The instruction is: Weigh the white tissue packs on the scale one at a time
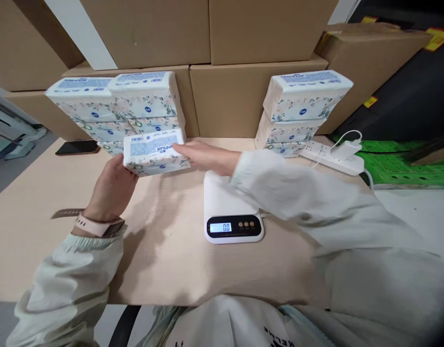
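Note:
Both hands hold one tissue pack (154,153), white with a leaf print and a blue label, just above the table at the left. My left hand (111,189) grips its left end; a pink watch sits on that wrist. My right hand (207,156) reaches across and presses its right end. Behind the pack rises a stack of the same tissue packs (117,103). A white kitchen scale (229,207) lies in the middle of the table, nothing on its plate, its display reading 0.0.
A second stack of tissue packs (301,113) stands at the back right, beside a white power strip (333,159) with a charger plugged in. Cardboard boxes (225,91) wall the far side of the table (164,260). A dark phone (77,147) lies at the far left. Green crates (406,166) sit at the right.

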Motion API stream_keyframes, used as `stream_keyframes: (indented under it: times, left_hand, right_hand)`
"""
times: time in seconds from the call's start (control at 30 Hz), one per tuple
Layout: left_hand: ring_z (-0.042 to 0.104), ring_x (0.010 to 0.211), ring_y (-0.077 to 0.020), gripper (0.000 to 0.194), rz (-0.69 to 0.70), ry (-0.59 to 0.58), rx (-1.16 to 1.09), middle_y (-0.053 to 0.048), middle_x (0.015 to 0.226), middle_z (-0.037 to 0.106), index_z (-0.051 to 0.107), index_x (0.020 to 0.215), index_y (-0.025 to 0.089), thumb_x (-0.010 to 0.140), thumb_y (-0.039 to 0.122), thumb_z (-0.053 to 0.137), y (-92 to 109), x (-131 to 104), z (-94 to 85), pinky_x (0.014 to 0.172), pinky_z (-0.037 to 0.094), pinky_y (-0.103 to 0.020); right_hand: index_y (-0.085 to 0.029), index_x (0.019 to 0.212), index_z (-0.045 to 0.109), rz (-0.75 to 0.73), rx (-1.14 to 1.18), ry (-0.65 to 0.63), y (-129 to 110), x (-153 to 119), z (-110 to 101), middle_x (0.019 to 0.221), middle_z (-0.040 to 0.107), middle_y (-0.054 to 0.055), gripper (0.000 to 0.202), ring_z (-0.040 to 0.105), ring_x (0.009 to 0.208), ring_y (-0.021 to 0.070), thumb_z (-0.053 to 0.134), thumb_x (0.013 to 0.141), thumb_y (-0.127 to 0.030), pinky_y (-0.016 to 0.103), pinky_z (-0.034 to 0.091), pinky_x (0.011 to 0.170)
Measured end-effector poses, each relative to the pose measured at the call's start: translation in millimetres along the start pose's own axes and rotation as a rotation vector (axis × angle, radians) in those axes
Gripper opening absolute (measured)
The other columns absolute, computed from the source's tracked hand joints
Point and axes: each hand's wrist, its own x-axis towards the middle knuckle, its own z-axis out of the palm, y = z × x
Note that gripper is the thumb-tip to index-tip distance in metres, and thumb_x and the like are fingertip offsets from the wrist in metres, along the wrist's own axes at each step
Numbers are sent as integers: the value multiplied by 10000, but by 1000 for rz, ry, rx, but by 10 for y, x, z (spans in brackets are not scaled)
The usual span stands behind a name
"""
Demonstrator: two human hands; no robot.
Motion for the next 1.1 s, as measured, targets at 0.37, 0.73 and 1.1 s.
stream_keyframes:
  times: [0.37, 0.73, 1.1]
  left_hand:
    - [75, 1731, -266, 583, -130, -482, -54, 57, 1768, 373, 498, 1653, 333, 1140, 583, 380, -132, -565, 1120, 1443, 97, -512]
    - [443, 1606, -323, 559, 84, 200, 37, -67, 1667, 532, 693, 1437, 328, 1018, 678, 570, -775, -702, 688, 1350, 344, -569]
    - [660, 1339, -305, 429, 38, 306, 17, -90, 1348, 750, 780, 1185, 277, 1001, 580, 538, -757, -720, 651, 1148, 530, -509]
  right_hand:
    - [-434, 1620, 500, 115, -89, 158, 338, -1889, -479, 1663, 565, -19, 653, 568, 1505, 338, 633, 1007, -616, 609, 423, 1308]
    - [-323, 1477, 639, -256, -277, 1032, 1543, -2109, -336, 1522, 676, 95, 450, 674, 1348, 288, 576, 1066, -495, 595, 512, 1204]
    - [-312, 1377, 707, -376, -316, 1202, 1588, -2127, -304, 1332, 765, 76, 364, 743, 1197, 296, 546, 1072, -431, 594, 558, 1128]
